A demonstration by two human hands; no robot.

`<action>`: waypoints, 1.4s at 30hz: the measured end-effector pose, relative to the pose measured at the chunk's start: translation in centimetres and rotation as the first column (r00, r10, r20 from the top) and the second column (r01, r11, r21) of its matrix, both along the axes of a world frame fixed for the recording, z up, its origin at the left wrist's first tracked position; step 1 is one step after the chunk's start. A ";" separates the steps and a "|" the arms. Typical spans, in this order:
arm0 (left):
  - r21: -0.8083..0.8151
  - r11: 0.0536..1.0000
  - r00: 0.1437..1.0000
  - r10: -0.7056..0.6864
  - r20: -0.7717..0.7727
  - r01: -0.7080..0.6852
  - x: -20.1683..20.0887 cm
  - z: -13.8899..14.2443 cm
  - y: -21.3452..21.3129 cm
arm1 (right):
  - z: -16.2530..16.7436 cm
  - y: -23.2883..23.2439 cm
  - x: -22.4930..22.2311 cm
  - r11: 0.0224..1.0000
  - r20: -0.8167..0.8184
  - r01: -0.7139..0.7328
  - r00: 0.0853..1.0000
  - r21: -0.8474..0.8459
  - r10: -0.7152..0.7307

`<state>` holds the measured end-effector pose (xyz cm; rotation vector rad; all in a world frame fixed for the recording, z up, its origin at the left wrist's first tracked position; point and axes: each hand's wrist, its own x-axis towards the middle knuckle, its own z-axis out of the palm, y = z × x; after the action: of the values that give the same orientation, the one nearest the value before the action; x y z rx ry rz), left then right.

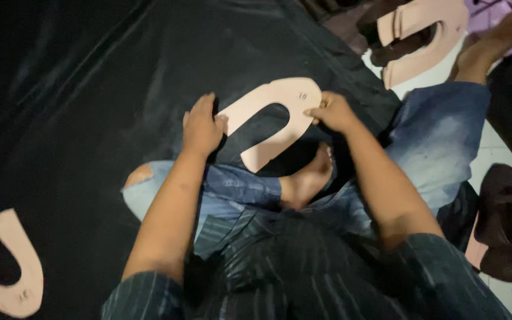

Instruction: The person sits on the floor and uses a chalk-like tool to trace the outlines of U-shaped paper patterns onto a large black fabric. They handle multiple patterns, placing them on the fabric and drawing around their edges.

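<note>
On black sheet (90,89), both hands (201,127) (333,111) hold U-shaped template (280,101) edges.

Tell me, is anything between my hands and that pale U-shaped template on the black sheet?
Nothing visible. The left hand rests on one arm of the U-shaped template, the right hand grips its curved end, and it lies on the black sheet.

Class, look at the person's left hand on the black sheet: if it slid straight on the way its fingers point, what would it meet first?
Probably only more black sheet: the left hand points up-frame, with the U-shaped pink template off to its right. Depth is uncertain.
</note>
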<state>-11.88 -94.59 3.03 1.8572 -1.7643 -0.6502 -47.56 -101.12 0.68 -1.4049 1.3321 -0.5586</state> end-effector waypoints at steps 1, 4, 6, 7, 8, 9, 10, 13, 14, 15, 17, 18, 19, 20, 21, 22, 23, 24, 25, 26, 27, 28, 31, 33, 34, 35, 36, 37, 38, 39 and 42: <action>-0.035 0.999 1.000 -0.001 0.002 0.002 0.4 0.5 0.2 | 0.6 -0.1 0.7 1.000 0.043 -0.006 0.999 0.007 0.006; -0.047 0.999 1.000 -0.005 -0.017 0.004 1.2 1.2 0.2 | 2.7 -0.8 1.5 0.999 0.113 -0.038 0.993 -0.005 0.038; 0.099 0.995 0.997 -0.021 -0.070 0.028 1.2 0.7 0.6 | 3.3 -0.7 2.3 0.998 0.093 -0.056 0.994 -0.027 0.058; 0.115 0.993 0.997 -0.003 -0.079 0.012 1.0 0.1 0.8 | 3.3 -0.8 2.6 0.999 0.175 0.033 0.984 -0.020 -0.029; 0.133 0.991 0.996 0.017 -0.085 -0.005 0.8 -0.7 1.1 | 3.0 -0.8 3.1 0.993 0.257 0.119 0.960 -0.004 -0.114; 0.153 0.988 0.995 0.034 -0.092 -0.019 0.5 -1.6 1.2 | 2.6 -0.8 3.4 0.979 0.335 0.205 0.920 0.023 -0.201; 0.133 0.991 0.948 0.057 -0.314 -0.015 0.6 -2.6 0.9 | 2.2 -0.8 3.7 0.973 0.260 0.225 0.938 0.046 -0.229; 0.153 0.988 0.637 0.113 -0.763 0.008 1.2 -5.1 -0.3 | 0.6 -0.3 4.2 0.958 0.089 0.249 0.961 0.145 -0.263; 0.210 0.977 0.558 0.152 -0.816 0.041 1.4 -6.0 -0.7 | -0.3 0.5 4.6 0.953 0.079 0.226 0.966 0.200 -0.245; 0.262 0.962 0.472 0.194 -0.860 0.082 1.5 -6.6 -1.2 | -1.1 0.9 4.8 0.945 0.068 0.204 0.971 0.254 -0.228; 0.360 0.928 0.520 0.263 -0.812 0.093 1.8 -7.5 -2.0 | -2.4 0.7 5.2 0.943 0.171 0.198 0.954 0.266 -0.248; 0.407 0.908 0.544 0.291 -0.787 0.103 1.9 -7.8 -2.4 | -3.0 0.5 5.2 0.942 0.220 0.199 0.940 0.272 -0.262; 0.409 0.904 0.514 0.294 -0.806 0.124 2.1 -8.0 -2.7 | -3.6 0.2 5.3 0.953 0.207 0.198 0.947 0.232 -0.247; 0.411 0.900 0.482 0.297 -0.824 0.148 2.1 -8.2 -2.9 | -4.1 -0.3 5.3 0.962 0.192 0.196 0.953 0.191 -0.233; 0.411 0.895 0.448 0.301 -0.842 0.171 2.2 -8.3 -3.1 | -4.5 -0.8 5.2 0.970 0.175 0.193 0.960 0.150 -0.218; 0.433 0.887 0.443 0.326 -0.835 0.162 2.3 -8.4 -3.4 | -4.9 -1.3 5.1 0.970 0.150 0.190 0.966 0.151 -0.213; 0.455 0.878 0.438 0.353 -0.827 0.151 2.4 -8.4 -3.5 | -5.3 -1.8 5.1 0.971 0.125 0.186 0.970 0.153 -0.206; 0.478 0.867 0.433 0.381 -0.817 0.140 2.5 -8.3 -3.5 | -5.6 -2.3 5.0 0.971 0.100 0.182 0.975 0.157 -0.199; 0.407 0.914 0.572 0.330 -0.751 0.006 2.5 -8.2 -3.6 | -5.9 -3.1 5.1 0.966 0.100 0.218 0.968 0.137 -0.232; 0.309 0.944 0.697 0.298 -0.652 -0.115 2.5 -8.0 -3.5 | -6.1 -4.3 5.2 0.961 0.100 0.250 0.960 0.118 -0.262; 0.190 0.958 0.803 0.283 -0.525 -0.213 2.5 -7.7 -3.4 | -6.3 -5.4 5.5 0.954 0.100 0.284 0.951 0.101 -0.293; 0.138 0.958 0.892 0.286 -0.351 -0.253 2.5 -7.4 -3.3 | -6.5 -6.4 5.7 0.952 0.078 0.293 0.951 0.084 -0.299; 0.065 0.961 0.961 0.264 0.085 -0.270 2.3 -6.1 -3.1 | -6.7 -9.3 7.1 0.954 0.043 0.298 0.953 0.026 -0.299; 0.184 0.959 0.967 0.187 0.173 -0.218 1.9 -5.2 -3.2 | -6.5 -10.4 7.9 0.957 0.041 0.290 0.956 -0.009 -0.290; 0.187 0.965 0.974 0.156 0.167 -0.187 1.8 -4.9 -3.3 | -6.3 -10.8 8.3 0.957 0.049 0.291 0.955 0.016 -0.291; 0.188 0.970 0.979 0.126 0.160 -0.156 1.7 -4.6 -3.4 | -6.1 -11.2 8.8 0.956 0.059 0.291 0.954 0.039 -0.293; 0.188 0.974 0.984 0.097 0.153 -0.125 1.6 -4.4 -3.4 | -6.0 -11.5 9.3 0.955 0.067 0.290 0.953 0.061 -0.294; 0.194 0.973 0.983 0.096 0.157 -0.126 1.5 -4.3 -3.5 | -6.0 -11.8 9.7 0.953 0.062 0.296 0.952 0.068 -0.300; 0.200 0.971 0.982 0.096 0.163 -0.128 1.4 -4.3 -3.5 | -6.0 -12.0 10.2 0.951 0.059 0.301 0.950 0.075 -0.306; 0.208 0.969 0.981 0.095 0.170 -0.130 1.4 -4.3 -3.5 | -6.0 -12.2 10.5 0.948 0.056 0.307 0.948 0.085 -0.312; 0.200 0.972 0.982 0.092 0.164 -0.125 1.5 -4.7 -3.2 | -6.2 -12.4 10.8 0.960 0.126 0.280 0.953 -0.015 -0.276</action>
<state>-10.40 -97.82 -1.68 2.1834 -1.7292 -0.6897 -36.78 -113.57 -5.55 -1.1945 1.4350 -0.8444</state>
